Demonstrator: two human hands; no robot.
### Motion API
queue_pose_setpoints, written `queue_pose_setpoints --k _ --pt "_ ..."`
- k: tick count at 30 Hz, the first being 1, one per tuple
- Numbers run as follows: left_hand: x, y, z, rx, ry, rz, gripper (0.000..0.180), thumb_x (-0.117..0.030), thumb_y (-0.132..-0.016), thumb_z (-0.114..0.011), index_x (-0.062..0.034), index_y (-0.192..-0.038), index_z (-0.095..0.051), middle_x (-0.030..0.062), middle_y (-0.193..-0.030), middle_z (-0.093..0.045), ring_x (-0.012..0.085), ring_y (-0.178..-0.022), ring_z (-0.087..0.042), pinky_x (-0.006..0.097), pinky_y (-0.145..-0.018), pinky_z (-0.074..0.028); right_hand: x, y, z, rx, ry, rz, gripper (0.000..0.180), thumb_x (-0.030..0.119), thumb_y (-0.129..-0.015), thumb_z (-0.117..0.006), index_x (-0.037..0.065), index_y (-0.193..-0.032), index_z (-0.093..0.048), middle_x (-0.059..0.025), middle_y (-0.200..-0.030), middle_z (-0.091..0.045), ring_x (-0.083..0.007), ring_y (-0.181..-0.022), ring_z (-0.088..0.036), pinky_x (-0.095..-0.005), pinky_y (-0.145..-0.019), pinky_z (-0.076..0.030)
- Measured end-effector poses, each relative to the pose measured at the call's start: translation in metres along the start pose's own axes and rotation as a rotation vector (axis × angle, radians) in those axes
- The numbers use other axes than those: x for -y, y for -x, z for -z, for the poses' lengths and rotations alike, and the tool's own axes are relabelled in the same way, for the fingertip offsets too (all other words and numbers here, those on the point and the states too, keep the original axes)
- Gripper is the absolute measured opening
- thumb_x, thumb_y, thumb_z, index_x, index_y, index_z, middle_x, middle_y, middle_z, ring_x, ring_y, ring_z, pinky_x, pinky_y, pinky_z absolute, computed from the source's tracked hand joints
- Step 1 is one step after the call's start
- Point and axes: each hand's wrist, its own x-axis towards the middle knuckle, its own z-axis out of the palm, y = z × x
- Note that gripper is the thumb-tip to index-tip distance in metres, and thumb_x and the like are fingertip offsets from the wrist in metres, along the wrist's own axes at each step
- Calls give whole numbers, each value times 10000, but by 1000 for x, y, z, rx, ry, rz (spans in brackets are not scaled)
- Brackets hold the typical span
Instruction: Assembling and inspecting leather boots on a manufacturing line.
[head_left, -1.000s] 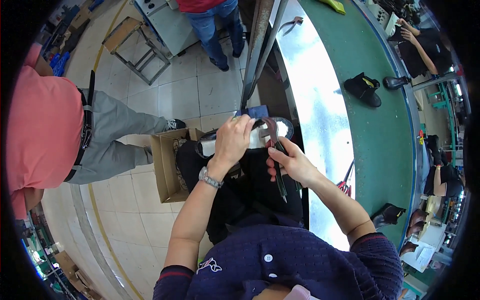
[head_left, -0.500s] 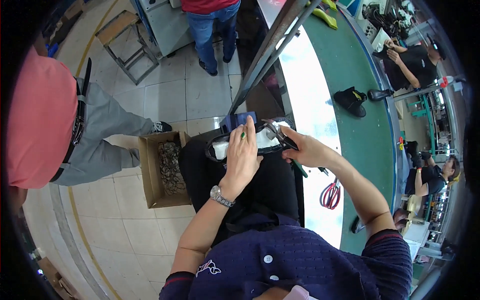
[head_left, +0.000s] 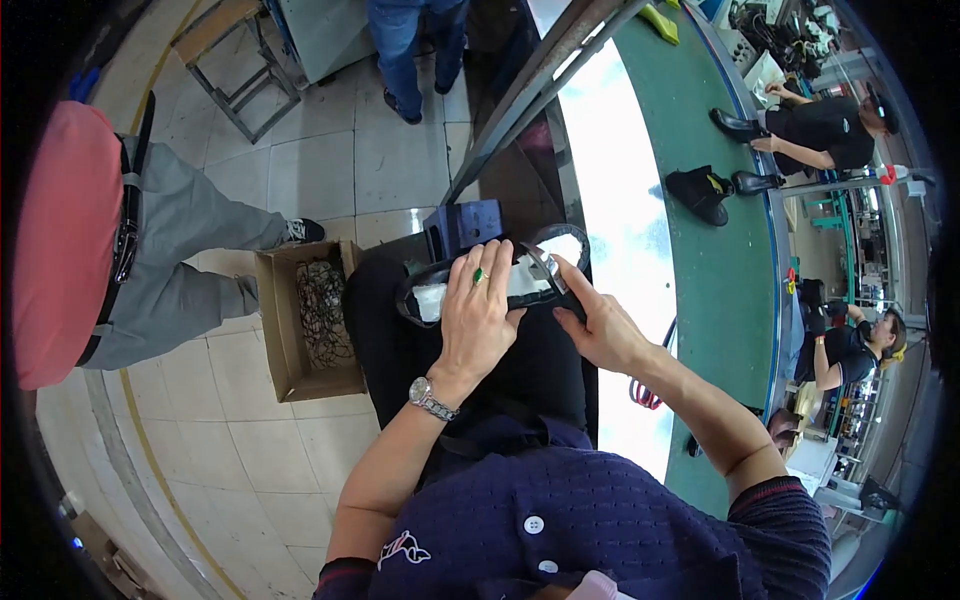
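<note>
A black shoe (head_left: pixel 432 292) with white stuffing inside lies across my lap, sole side away from me. My left hand (head_left: pixel 480 315), with a green ring and a metal wristwatch, lies flat over the shoe's middle and presses it down. My right hand (head_left: pixel 595 325) grips the shoe's right end, the index finger stretched along a thin metal tool (head_left: pixel 540 265) at the rim. Whether the fingers hold the tool or only the shoe is hard to tell.
A cardboard box (head_left: pixel 305 320) of dark scraps stands on the tiled floor to my left. A person in a pink top (head_left: pixel 60 240) stands close by it. A green conveyor table (head_left: pixel 720 300) with black shoes (head_left: pixel 700 193) runs along my right; red-handled scissors (head_left: pixel 645 390) lie at its edge.
The shoe has come down from in front of me onto my lap. My left hand shifted from gripping its edge to lying flat on top; my right hand stays at the right end.
</note>
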Motion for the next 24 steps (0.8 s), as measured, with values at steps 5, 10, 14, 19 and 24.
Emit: queue_pose_setpoints --k 5,10,14,19,24 --pt "3 5 -3 -17 -1 -32 850 -51 -557 -846 33 -1327 -497 198 -1273 -575 351 -1209 -526 439 -1056 -386 0 3 0 -3 -35 -8 698 24 -915 -534 114 -1511 -182 -274 -915 -667 -423 -676 -649 -481 -613 -498" --pt "10 7 -5 -43 -36 -104 813 -78 -578 -834 35 -1317 -513 189 -1274 -582 345 -1200 -536 433 -1044 -404 -8 3 -3 -17 -34 49 690 31 -922 -540 103 -1511 -187 -266 -912 -668 -402 -643 -648 -450 -577 -496" --pt "10 5 -5 -72 -65 -141 802 -96 -588 -828 34 -1316 -517 186 -1279 -582 342 -1198 -537 432 -1043 -408 -12 3 -1 -34 -7 72 684 43 -925 -546 109 -1509 -196 -259 -891 -666 -394 -638 -646 -439 -572 -497" --pt "15 11 -6 -72 -88 -203 766 -138 -614 -817 37 -1303 -531 186 -1280 -578 333 -1200 -534 435 -1046 -408 -7 5 19 67 246 87 680 75 -926 -553 134 -1505 -201 -219 -842 -669 -375 -613 -644 -466 -579 -507" --pt "22 15 -10 -99 -196 -329 695 -212 -668 -800 48 -1268 -565 203 -1291 -566 352 -1200 -533 439 -1038 -417 19 14 20 64 690 -22 673 95 -903 -563 173 -1488 -242 -199 -718 -650 -370 -663 -673 -457 -615 -541"
